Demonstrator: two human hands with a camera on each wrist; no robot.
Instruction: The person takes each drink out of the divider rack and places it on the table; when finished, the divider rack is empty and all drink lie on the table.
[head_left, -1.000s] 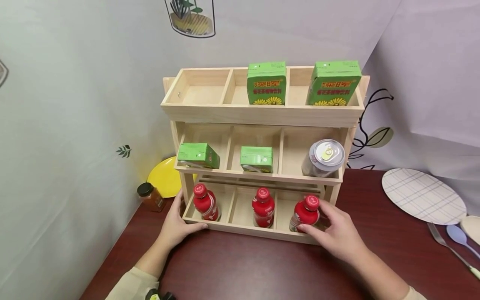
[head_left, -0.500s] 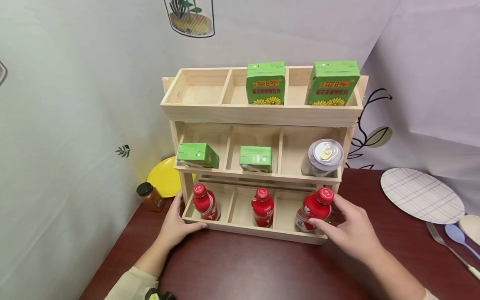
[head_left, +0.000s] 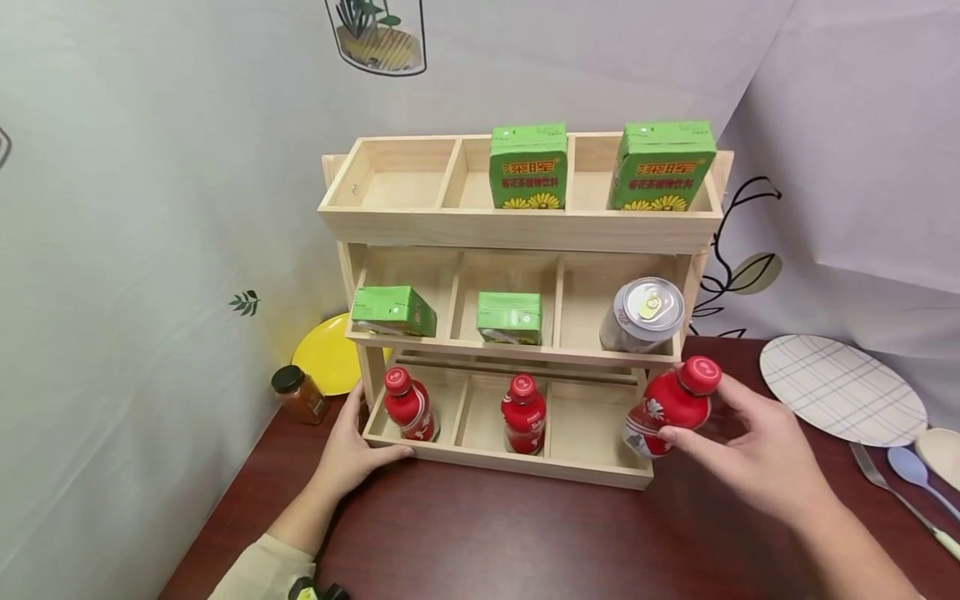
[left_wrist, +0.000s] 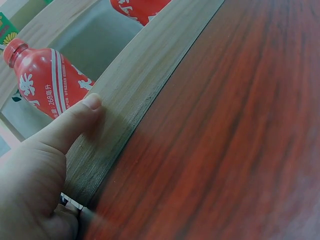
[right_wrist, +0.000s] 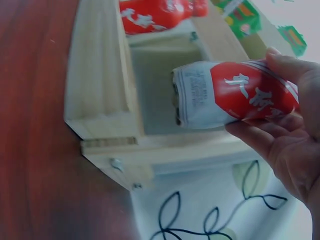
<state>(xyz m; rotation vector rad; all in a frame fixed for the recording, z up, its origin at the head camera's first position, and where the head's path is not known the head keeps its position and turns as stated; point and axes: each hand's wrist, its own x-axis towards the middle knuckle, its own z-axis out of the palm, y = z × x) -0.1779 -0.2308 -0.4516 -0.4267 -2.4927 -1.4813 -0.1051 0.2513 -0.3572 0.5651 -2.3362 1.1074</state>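
Observation:
My right hand grips a red drink bottle between thumb and fingers. The bottle leans to the right over the right end of the wooden shelf rack's bottom tier. In the right wrist view its white base is lifted above the right compartment. My left hand holds the rack's lower left corner, the thumb lying on the front board and the other fingers mostly hidden at the side. Two more red bottles stand in the bottom tier, one in the left compartment and another in the middle.
Green drink cartons stand in the top and middle tiers, and a silver can sits at middle right. A yellow plate and a jar are at left. To the right lie a checked plate, fork and blue spoon.
My right hand has moved right and lifted the red bottle out of the bottom tier's right compartment, tilting it. My left hand has stayed at the rack's corner.

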